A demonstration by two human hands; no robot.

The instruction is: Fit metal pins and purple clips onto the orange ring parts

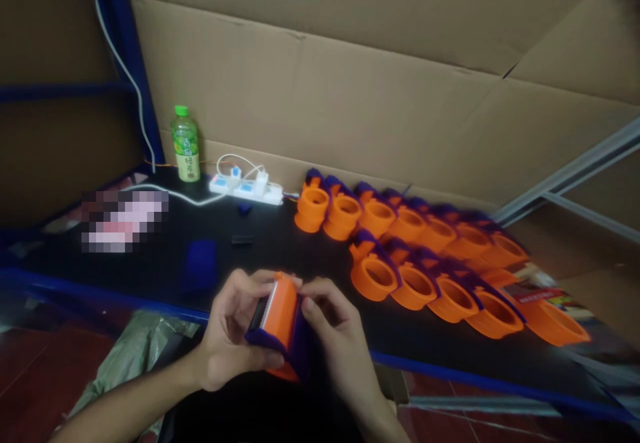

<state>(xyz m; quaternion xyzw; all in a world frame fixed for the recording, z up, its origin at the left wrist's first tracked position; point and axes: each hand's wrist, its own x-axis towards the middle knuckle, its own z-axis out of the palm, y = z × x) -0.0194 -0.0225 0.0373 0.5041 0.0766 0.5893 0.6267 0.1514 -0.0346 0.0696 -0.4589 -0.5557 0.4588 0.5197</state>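
Above the front edge of the table, both hands hold an orange and purple plastic tape dispenser (283,310). A pale, toothed-looking strip runs along its orange face, with a dark part beside it. My left hand (233,333) is closed round its left side, the thumb across the lower end. My right hand (335,326) grips the purple right side, thumb and fingers near the upper end. The dispenser hides some fingertips, and its underside is out of sight. Similar orange rings with purple parts (377,276) stand in two rows on the right of the table.
A green-capped drink bottle (185,146) and a white power strip (247,188) with plugs and cables stand at the back. A blue piece (200,264) and a small black bar (243,240) lie on the black table (280,230). Cardboard (320,96) walls the back.
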